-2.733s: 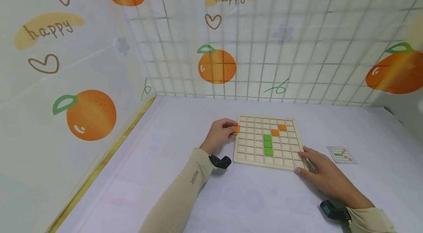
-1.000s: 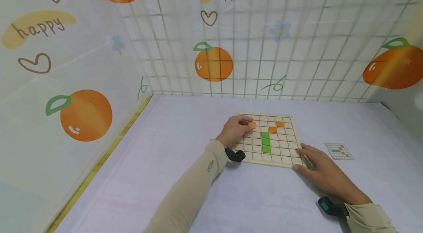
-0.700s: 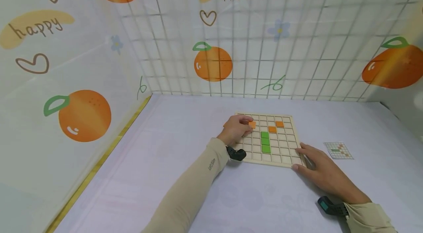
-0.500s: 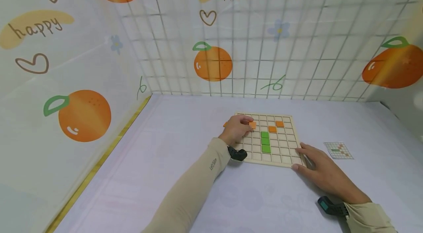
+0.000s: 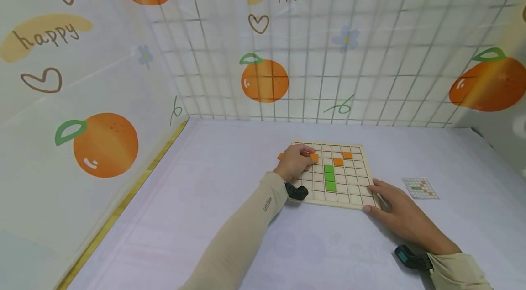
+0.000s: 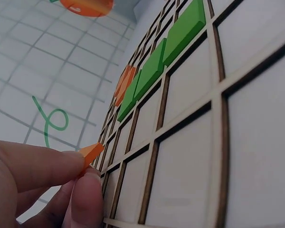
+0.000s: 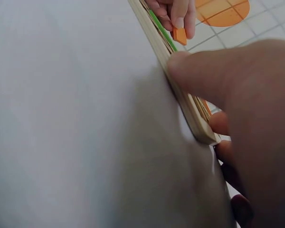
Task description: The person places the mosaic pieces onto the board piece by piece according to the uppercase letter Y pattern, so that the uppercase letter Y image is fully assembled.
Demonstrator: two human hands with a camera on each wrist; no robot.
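Note:
A square wooden grid board lies on the table. Three green tiles form a column in it, and two orange tiles sit diagonally behind them. My left hand pinches another orange tile between thumb and fingers, just over the board's far left cells. The left wrist view shows this tile tilted and apart from the green ones. At the near right corner my right hand holds the board, its thumb on the front edge and its fingers on the right side, partly hidden.
A small card printed with a coloured grid lies to the right of the board. A bit of orange shows behind the left hand at the board's left. Printed fabric walls enclose the table's back and sides.
My left hand has moved right, carrying the orange tile from the board's left edge over its far left cells; lately it has barely shifted. My right hand stays at the corner.

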